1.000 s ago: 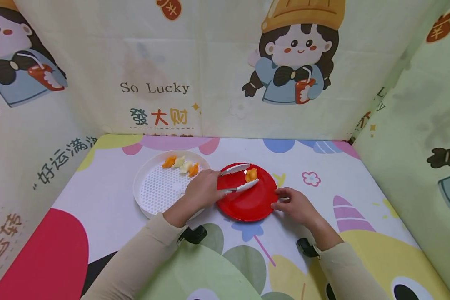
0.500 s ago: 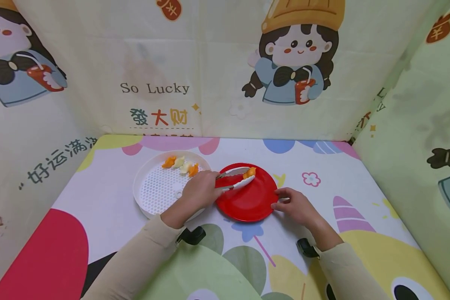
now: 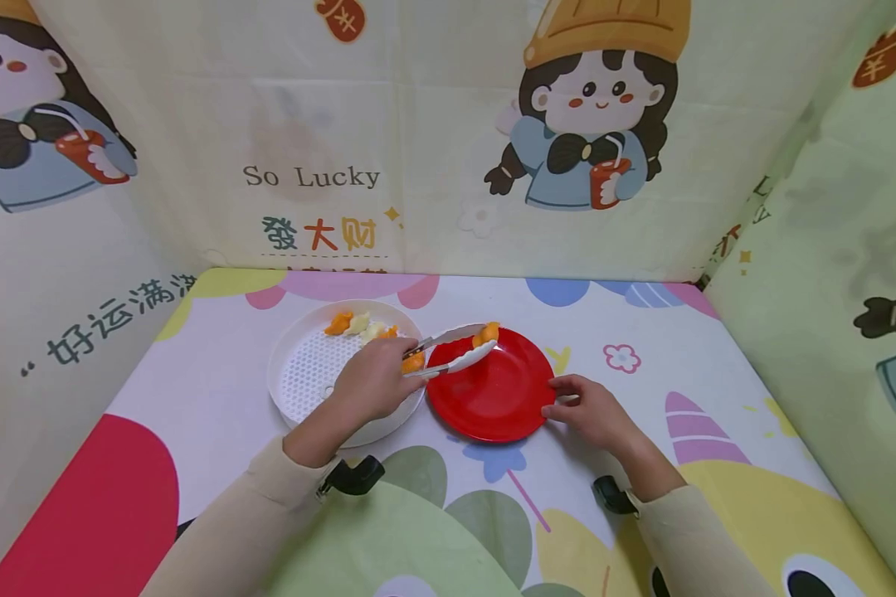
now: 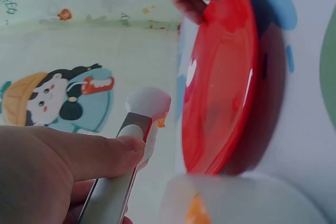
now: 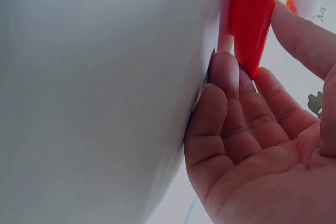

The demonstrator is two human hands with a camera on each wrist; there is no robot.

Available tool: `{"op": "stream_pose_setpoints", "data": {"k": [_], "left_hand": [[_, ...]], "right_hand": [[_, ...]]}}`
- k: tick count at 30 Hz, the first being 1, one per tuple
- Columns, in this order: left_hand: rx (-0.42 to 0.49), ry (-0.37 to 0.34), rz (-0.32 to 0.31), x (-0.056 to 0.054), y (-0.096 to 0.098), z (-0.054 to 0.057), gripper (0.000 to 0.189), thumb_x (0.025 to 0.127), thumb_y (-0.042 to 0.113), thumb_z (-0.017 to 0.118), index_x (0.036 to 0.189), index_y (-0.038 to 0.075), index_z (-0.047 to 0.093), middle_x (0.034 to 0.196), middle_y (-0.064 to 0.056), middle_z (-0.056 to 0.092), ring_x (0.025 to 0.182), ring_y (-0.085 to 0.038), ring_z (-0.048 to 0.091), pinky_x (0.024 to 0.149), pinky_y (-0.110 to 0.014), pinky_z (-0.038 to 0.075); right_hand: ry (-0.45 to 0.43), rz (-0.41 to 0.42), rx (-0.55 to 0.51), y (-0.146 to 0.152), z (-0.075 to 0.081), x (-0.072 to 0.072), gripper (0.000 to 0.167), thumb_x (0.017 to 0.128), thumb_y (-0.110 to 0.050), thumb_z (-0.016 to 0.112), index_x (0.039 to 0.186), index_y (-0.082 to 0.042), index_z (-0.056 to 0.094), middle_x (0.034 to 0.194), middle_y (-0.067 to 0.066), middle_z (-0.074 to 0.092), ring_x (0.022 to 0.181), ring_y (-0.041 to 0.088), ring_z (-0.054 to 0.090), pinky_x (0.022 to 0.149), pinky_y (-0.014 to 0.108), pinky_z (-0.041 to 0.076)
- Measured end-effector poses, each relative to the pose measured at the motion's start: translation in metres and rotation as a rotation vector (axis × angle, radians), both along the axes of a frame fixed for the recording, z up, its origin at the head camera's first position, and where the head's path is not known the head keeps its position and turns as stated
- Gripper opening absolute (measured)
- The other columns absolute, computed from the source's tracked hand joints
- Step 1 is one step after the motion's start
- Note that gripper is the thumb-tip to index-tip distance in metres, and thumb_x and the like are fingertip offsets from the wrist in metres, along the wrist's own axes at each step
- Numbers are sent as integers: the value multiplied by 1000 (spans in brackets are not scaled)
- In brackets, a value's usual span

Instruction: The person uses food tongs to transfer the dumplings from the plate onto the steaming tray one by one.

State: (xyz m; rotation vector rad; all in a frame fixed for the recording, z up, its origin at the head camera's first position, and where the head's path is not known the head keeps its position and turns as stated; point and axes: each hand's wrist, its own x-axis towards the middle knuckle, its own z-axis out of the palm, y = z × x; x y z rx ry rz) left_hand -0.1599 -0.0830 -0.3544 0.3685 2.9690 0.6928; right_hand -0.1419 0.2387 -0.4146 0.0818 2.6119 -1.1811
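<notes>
My left hand [image 3: 373, 377] grips metal tongs [image 3: 472, 356] with white tips, seen closer along their handle in the left wrist view. Between the tips is an orange dumpling-shaped piece [image 3: 486, 334], over the far left edge of a red plate [image 3: 493, 398]. My right hand [image 3: 586, 406] pinches that plate's right rim; in the right wrist view the thumb lies on the upper face and fingers reach underneath. Left of the plate stands a round white perforated tray [image 3: 306, 365], partly hidden by my left hand. It holds orange pieces [image 3: 339, 323] and cream pieces [image 3: 358, 322].
Another orange piece [image 3: 413, 362] shows between the tongs' arms, close to my left hand. A patterned cloth [image 3: 620, 315] covers the table. Printed fabric walls [image 3: 433, 166] stand behind and at both sides.
My left hand and the tongs have moved left, toward the white tray. The orange piece, first lying loose on the red plate between the tips, is now between closed-in tips. My right hand stays put.
</notes>
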Motion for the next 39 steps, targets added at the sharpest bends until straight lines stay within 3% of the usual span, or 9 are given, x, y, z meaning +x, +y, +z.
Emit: {"op": "stream_pose_setpoints", "data": {"k": [6,12,19,29,39], "left_hand": [[-4,58,9,10,-26,10,58,85,25,82,134,2,62,123,-15,65,107,-31,60,86,-48,56],[-5,66,41,19,-51,15,59,85,24,81,135,0,61,129,-20,63,115,-37,58,93,-54,51],[8,105,79,25,-83,12,58,84,21,81,132,-5,60,126,-26,63,109,-41,59,89,-55,51],[-15,67,181,39,-122,14,65,85,22,78,136,-9,53,129,-32,57,112,-48,54,88,-60,49],[-57,36,261,51,-160,2,68,85,24,78,137,-10,50,128,-36,53,110,-52,51,82,-62,50]], "right_hand": [[7,12,-6,0,1,1,63,85,-27,80,137,-2,54,130,20,57,115,39,56,78,38,59],[6,10,-19,1,2,2,61,85,-25,80,135,-2,55,128,18,58,113,36,56,78,38,59],[16,13,-25,2,0,2,61,85,-25,80,135,-2,55,128,17,58,113,35,57,78,38,59],[11,9,-24,3,0,2,60,85,-25,80,135,-2,55,128,16,58,113,34,57,78,37,59],[10,7,-15,2,0,2,58,86,-25,79,134,-2,56,126,15,59,112,33,57,78,37,59]]}}
